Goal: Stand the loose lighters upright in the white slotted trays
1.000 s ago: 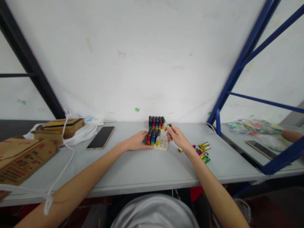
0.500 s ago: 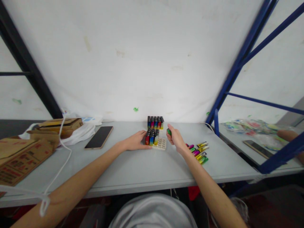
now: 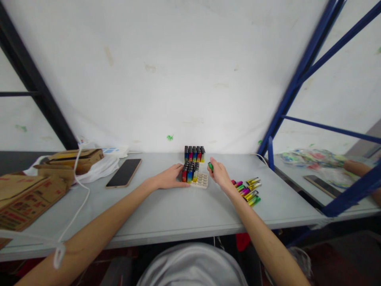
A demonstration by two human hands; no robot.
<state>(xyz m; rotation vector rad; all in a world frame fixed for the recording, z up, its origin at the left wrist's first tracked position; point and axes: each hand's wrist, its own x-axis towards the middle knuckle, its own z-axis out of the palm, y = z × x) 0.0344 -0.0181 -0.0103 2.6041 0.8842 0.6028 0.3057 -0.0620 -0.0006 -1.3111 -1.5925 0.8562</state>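
My left hand [image 3: 170, 177] rests on the table at the left side of a white lighter tray [image 3: 203, 182], its thumb along the front and its fingers bent toward the back, bracing it. Upright lighters [image 3: 189, 173] with black tops fill the tray's left part; empty sockets show on the right. Just right of the tray, above the table, my right hand [image 3: 219, 174] is closed round a green lighter [image 3: 210, 166]. Under and beside my right forearm lies a loose pile of shiny lighters [image 3: 249, 192] in gold, green and magenta.
Behind the tray stands a full block of lighters [image 3: 194, 154] near the wall. A phone [image 3: 124, 172] lies at the left, by cardboard boxes [image 3: 32, 198] and a white cable [image 3: 86, 194]. A blue metal frame [image 3: 285, 103] rises at the right; another person's hand [image 3: 357, 167] is beyond it.
My right hand has turned slightly, so more of the green lighter shows. My left hand and the tray stay in place.
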